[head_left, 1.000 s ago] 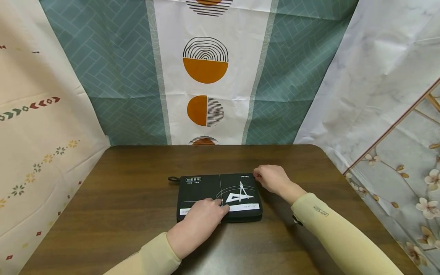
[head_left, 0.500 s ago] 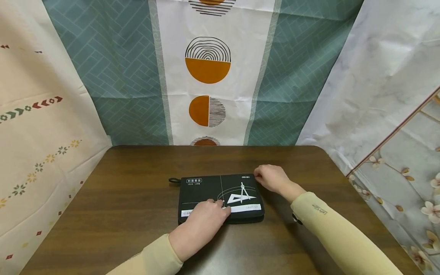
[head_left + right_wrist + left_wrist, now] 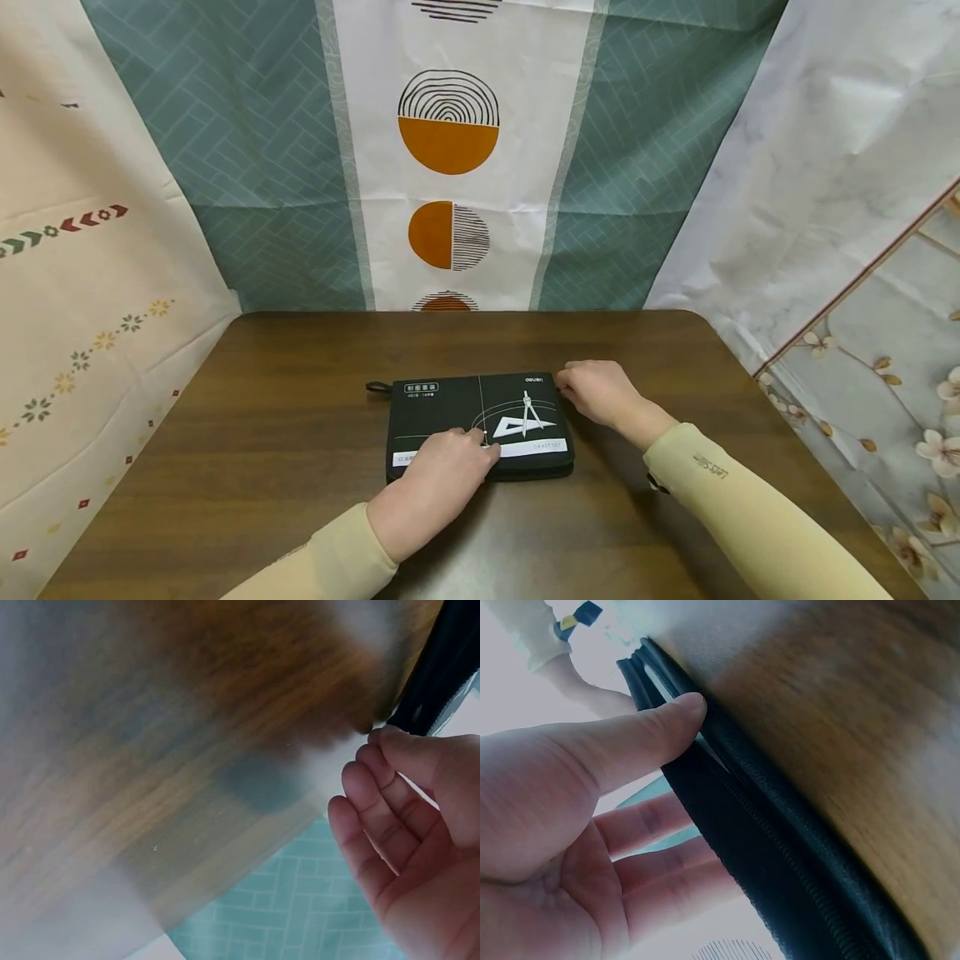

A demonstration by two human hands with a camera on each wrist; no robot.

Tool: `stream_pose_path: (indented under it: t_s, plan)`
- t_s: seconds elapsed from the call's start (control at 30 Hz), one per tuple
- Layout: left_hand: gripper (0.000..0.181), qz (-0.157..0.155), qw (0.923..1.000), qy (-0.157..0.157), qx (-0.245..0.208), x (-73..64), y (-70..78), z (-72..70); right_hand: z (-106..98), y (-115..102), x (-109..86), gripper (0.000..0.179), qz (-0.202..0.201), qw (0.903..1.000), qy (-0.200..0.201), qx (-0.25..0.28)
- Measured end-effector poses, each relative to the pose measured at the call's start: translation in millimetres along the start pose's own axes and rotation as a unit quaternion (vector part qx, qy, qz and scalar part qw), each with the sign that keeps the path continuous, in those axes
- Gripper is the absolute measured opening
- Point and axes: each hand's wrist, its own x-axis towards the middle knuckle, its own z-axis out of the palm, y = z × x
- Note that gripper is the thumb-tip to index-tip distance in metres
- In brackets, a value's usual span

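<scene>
A black zippered drafting set case (image 3: pixel 442 412) lies flat on the table, its lid printed with a compass and a set square. My left hand (image 3: pixel 448 471) grips its near edge, fingers over the lid. In the left wrist view the thumb (image 3: pixel 682 720) presses on the zippered side, where a pale strip shows through a gap. At the case's far right corner is my right hand (image 3: pixel 600 392). Its thumb and index finger pinch the zipper pull, mostly hidden between the fingertips (image 3: pixel 386 735); the other fingers are loosely curled.
The brown wooden table (image 3: pixel 300 350) reaches back to a patterned curtain (image 3: pixel 450 250). More hanging cloth (image 3: pixel 112 292) borders the left side, and a floral sheet (image 3: pixel 885 400) the right. A wrist loop (image 3: pixel 378 387) sticks out from the case's far left corner.
My right hand has shifted slightly toward me along the case's right side. The left hand stays on the near edge, and the head view has tilted a little.
</scene>
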Motion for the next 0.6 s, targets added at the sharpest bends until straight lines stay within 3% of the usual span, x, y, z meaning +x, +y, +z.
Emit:
stream_pose_path:
  t_s: [0.33, 0.6]
  plan:
    - [0.020, 0.005, 0.9998, 0.016, -0.009, 0.6, -4.5, -1.2, -5.5, -9.6, -7.1, 0.030, -0.008, 0.9997, -0.013, -0.021]
    - [0.020, 0.009, 0.9997, 0.021, -0.004, -0.3, -5.1, -0.3, -10.2, -17.7, -20.1, 0.031, -0.012, 0.9994, -0.032, -0.003]
